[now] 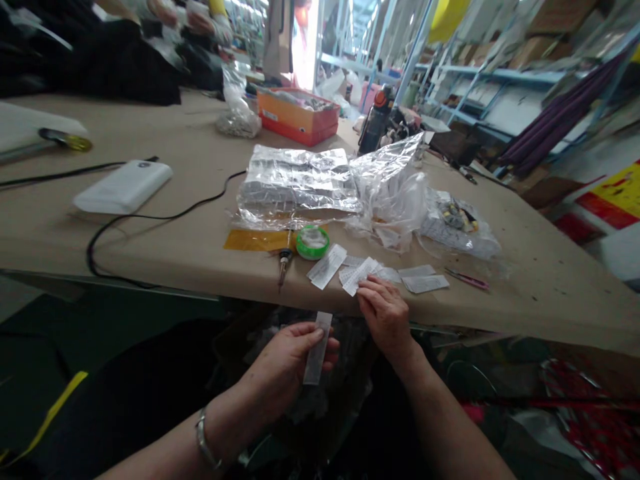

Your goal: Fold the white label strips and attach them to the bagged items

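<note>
Bracelet [205, 437] on the wrist, the left hand [300, 347] pinches a narrow whitish strip [314, 363] between thumb and fingers, holding it tilted just off the near edge of the brown-covered table [200, 257]. The right hand [385, 310] is at that edge, its fingers bent and their tips touching printed paper slips [354, 275]; whether they grip one, I cannot tell. More slips lie to either side. Right of them is a pink-handled tool [467, 279]; to their left, a slim pointed tool [284, 267] sticks out toward the edge, beside a green round container [313, 243]. Behind these are an amber sheet [255, 240], then a shiny silver packet [300, 177] touching a crumpled clear bag [393, 207]. Farther back stand an orange box [299, 117] and a dark bottle [374, 123], with blue shelving [500, 73] beyond.
</note>
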`<state>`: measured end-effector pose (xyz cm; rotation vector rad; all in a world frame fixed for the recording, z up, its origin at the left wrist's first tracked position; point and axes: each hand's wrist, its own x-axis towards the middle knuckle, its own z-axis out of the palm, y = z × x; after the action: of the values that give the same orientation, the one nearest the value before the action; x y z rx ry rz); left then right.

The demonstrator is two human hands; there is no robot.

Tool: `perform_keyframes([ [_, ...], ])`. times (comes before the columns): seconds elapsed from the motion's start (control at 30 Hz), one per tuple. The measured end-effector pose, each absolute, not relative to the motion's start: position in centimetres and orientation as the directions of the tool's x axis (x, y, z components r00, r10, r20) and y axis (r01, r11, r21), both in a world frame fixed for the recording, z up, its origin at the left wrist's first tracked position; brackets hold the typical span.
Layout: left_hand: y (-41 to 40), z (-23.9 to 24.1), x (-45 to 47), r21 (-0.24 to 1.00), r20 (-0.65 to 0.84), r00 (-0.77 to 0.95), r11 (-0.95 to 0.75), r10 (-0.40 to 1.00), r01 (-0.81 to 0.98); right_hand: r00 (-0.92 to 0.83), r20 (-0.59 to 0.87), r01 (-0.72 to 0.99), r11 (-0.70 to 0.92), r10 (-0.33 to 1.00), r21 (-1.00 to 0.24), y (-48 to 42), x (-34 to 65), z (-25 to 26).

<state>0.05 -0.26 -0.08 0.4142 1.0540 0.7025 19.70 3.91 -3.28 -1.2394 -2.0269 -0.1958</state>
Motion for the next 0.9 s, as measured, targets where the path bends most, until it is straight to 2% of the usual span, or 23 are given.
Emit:
perform_keyframes([
  [0.17, -0.1, -0.2, 0.5, 0.615, -0.634, 0.331, 0.715, 0.699, -0.333, -0.293, 0.597, 0.859, 0.48, 0.747, -0.178, 4.3, 19.1, -2.4],
  [0.47, 0.2, 0.5, 0.8, 0.608, -0.644, 0.321, 0.719, 0.694, -0.337, -0.204, 0.7, 0.79, 0.538, 0.684, -0.296, 4.5, 19.6, -3.0],
  [0.7, 0.6, 0.9, 1.3, 0.551, -0.627, 0.365, 0.723, 0.688, -0.417, -0.102, 0.772, 0.678, 0.612, 0.628, -0.408, 3.7, 19.4, -2.3],
  [0.77, 0.6, 1.0, 1.4, 0.534, -0.608, 0.383, 0.715, 0.696, -0.452, -0.16, 0.773, 0.627, 0.668, 0.614, -0.401, 2.5, 18.9, -1.9],
  [0.9, 0.4, 1.0, 1.6, 0.487, -0.533, 0.434, 0.683, 0.726, -0.544, -0.408, 0.702, 0.514, 0.782, 0.584, -0.352, -0.3, 17.3, -1.7],
])
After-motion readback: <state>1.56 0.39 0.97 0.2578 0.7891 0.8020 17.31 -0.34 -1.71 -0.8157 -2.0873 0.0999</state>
